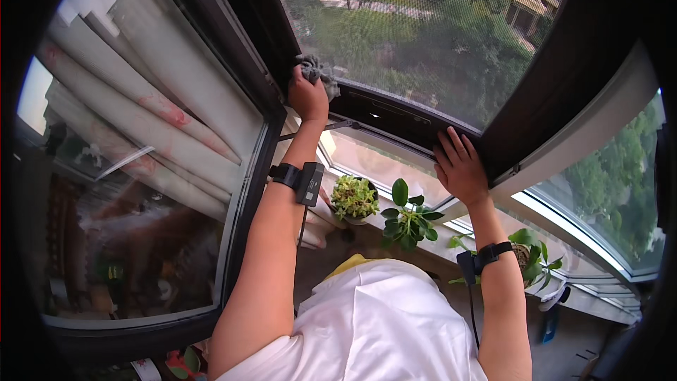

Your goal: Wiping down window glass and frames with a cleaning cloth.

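Observation:
My left hand (pixel 308 96) grips a crumpled grey cloth (pixel 317 71) against the lower left corner of a dark window frame (pixel 389 114). A mesh insect screen (pixel 412 32) fills this frame, with trees and a building beyond it. At the frame's lower right corner, my right hand (pixel 463 169) lies with spread fingers on the dark bottom rail, holding nothing. Both forearms wear black straps with small devices and cables.
An open glass casement (pixel 158 169) stands at the left, with a curtain seen through or reflected in it. Below the frame, a potted succulent (pixel 354 197) and a leafy green plant (pixel 410 219) stand by the sill. Another potted plant (pixel 531 259) is beside my right forearm.

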### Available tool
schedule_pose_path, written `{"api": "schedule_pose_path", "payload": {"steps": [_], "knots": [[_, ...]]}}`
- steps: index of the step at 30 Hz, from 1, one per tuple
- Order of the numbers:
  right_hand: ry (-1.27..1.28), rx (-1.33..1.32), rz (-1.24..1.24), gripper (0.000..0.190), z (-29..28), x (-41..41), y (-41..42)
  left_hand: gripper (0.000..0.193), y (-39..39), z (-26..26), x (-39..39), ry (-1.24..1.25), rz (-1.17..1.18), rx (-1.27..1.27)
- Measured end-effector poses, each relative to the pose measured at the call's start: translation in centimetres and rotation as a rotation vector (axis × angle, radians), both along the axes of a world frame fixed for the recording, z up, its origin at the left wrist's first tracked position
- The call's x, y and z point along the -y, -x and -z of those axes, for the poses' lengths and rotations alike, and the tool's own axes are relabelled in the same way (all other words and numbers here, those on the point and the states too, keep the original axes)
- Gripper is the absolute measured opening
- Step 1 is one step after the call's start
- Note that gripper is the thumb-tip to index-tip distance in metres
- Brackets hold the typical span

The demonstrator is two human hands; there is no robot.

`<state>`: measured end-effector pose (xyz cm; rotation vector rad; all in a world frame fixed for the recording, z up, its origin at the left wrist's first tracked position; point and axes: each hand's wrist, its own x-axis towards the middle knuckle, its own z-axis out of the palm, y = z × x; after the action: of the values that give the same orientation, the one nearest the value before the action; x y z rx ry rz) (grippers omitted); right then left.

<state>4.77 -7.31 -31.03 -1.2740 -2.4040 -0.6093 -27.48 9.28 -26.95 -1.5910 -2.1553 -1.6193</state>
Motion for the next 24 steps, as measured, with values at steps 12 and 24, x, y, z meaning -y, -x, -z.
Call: {"api": "schedule_pose_path", "payload": {"steps": [12, 24], "knots": [[-0.003, -0.005, -0.019, 0.031, -0.2, 0.0, 0.3, 0.043, 1.5, 5.0, -1.2, -0.066, -0.041, -0.274], [-0.017, 0.004, -0.019, 0.034, -0.1, 0.2, 0.2, 0.039, 1.8, 0.4, -3.7, -0.365, -0.035, -0.096]]}}
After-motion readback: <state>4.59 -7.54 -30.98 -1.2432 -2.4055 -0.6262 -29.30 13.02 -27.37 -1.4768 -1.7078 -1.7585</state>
